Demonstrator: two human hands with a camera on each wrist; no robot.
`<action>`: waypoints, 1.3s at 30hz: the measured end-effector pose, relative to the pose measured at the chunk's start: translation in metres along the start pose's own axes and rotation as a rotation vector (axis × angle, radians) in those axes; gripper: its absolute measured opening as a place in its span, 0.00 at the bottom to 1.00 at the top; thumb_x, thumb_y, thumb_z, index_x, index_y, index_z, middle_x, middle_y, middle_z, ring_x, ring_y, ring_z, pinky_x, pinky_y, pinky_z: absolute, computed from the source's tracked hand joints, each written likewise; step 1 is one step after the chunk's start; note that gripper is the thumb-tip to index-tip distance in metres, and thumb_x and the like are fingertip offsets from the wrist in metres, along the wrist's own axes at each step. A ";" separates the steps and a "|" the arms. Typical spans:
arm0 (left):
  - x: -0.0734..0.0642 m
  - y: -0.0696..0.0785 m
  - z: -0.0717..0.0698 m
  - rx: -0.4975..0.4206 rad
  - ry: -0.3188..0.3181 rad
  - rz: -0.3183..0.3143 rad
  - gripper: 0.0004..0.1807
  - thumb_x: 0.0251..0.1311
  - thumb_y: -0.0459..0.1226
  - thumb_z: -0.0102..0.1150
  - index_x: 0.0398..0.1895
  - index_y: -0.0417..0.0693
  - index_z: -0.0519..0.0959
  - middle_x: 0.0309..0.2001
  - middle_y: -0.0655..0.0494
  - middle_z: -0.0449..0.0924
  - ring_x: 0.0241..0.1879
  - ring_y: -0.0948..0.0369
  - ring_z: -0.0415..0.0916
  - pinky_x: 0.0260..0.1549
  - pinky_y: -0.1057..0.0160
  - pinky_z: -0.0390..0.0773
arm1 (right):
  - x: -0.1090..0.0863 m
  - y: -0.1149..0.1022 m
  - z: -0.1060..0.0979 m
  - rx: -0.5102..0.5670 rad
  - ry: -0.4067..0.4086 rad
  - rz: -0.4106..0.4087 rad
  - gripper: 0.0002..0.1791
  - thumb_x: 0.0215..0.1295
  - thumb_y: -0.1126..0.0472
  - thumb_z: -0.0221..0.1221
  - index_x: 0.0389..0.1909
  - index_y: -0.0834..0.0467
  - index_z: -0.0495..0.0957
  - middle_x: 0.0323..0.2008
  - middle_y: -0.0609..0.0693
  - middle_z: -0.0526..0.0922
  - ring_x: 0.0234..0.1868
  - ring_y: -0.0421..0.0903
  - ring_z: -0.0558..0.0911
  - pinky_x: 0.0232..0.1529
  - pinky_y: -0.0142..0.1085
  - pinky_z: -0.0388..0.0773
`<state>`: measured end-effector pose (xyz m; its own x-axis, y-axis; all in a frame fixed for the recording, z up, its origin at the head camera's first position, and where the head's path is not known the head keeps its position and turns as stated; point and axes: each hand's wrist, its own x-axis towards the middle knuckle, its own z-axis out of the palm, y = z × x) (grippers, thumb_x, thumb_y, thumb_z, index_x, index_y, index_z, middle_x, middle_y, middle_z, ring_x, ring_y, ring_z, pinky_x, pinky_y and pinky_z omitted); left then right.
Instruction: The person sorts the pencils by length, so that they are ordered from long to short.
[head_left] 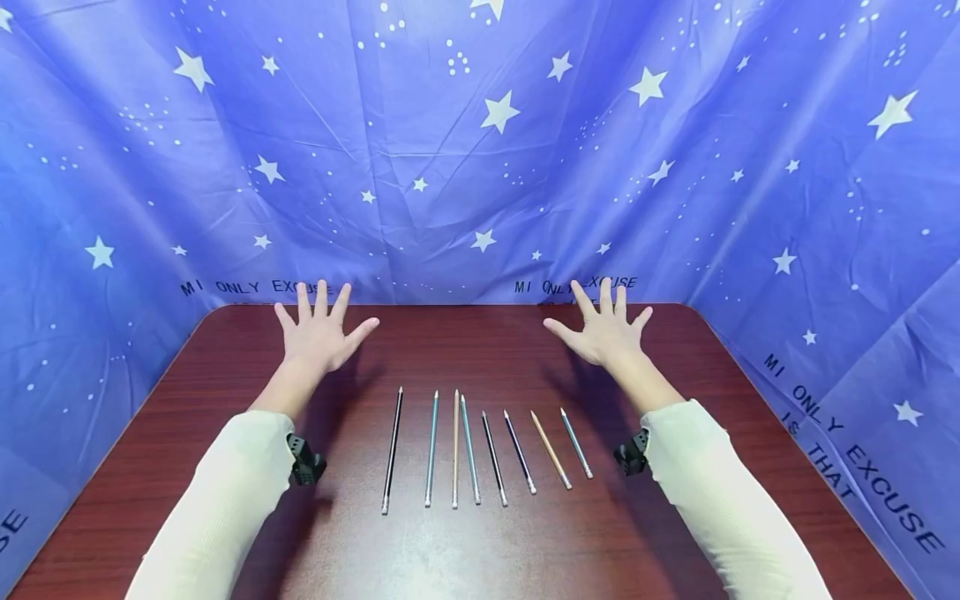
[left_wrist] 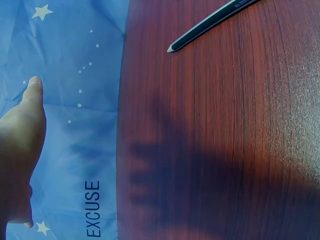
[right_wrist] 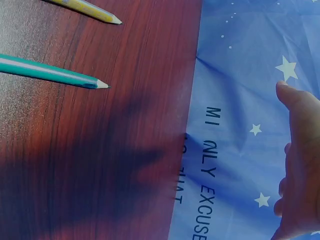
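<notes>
My left hand (head_left: 315, 337) is held above the far left of the table, fingers straight and spread, holding nothing. Toward the far right, my right hand (head_left: 606, 333) is spread the same way and also holds nothing. Several pencils lie in a loose row between the forearms, tips pointing away from me. At the row's left end is a long black pencil (head_left: 392, 450), its tip also in the left wrist view. At the right end lies a blue-green pencil (right_wrist: 50, 72), beside a yellow pencil (head_left: 551, 450). A tan pencil (head_left: 455, 450) sits close to a blue one (head_left: 470, 450).
The dark reddish wooden table (head_left: 450, 558) has rounded far corners. A blue curtain (head_left: 420, 125) with white stars and printed words stands along its far edge and both sides. A small black device (head_left: 306, 461) sits at the left wrist, another (head_left: 632, 454) at the right.
</notes>
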<state>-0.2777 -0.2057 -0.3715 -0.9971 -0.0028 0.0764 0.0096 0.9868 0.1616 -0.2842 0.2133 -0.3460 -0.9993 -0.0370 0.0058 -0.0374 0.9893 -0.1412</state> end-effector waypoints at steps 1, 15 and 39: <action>0.000 0.000 0.000 0.000 -0.001 -0.001 0.50 0.54 0.75 0.22 0.75 0.58 0.38 0.74 0.37 0.31 0.70 0.38 0.18 0.59 0.27 0.19 | 0.000 0.000 0.000 0.001 -0.002 -0.002 0.50 0.54 0.19 0.33 0.73 0.38 0.34 0.73 0.64 0.29 0.72 0.64 0.28 0.58 0.75 0.24; 0.001 -0.009 -0.007 -0.070 0.031 0.007 0.49 0.58 0.71 0.30 0.74 0.52 0.42 0.73 0.35 0.39 0.71 0.36 0.30 0.59 0.24 0.36 | 0.003 -0.001 -0.002 0.112 0.002 -0.015 0.50 0.55 0.22 0.39 0.74 0.42 0.38 0.72 0.67 0.33 0.73 0.65 0.35 0.61 0.74 0.38; -0.017 -0.011 0.003 -0.692 0.108 -0.010 0.41 0.60 0.55 0.54 0.67 0.36 0.58 0.59 0.34 0.68 0.58 0.42 0.68 0.59 0.44 0.67 | -0.006 -0.019 -0.005 0.617 -0.032 -0.011 0.38 0.59 0.38 0.57 0.66 0.53 0.62 0.60 0.61 0.72 0.62 0.57 0.70 0.62 0.52 0.67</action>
<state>-0.2606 -0.2163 -0.3775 -0.9846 -0.0633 0.1631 0.0820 0.6566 0.7498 -0.2774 0.1958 -0.3380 -0.9980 -0.0600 -0.0179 -0.0312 0.7247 -0.6883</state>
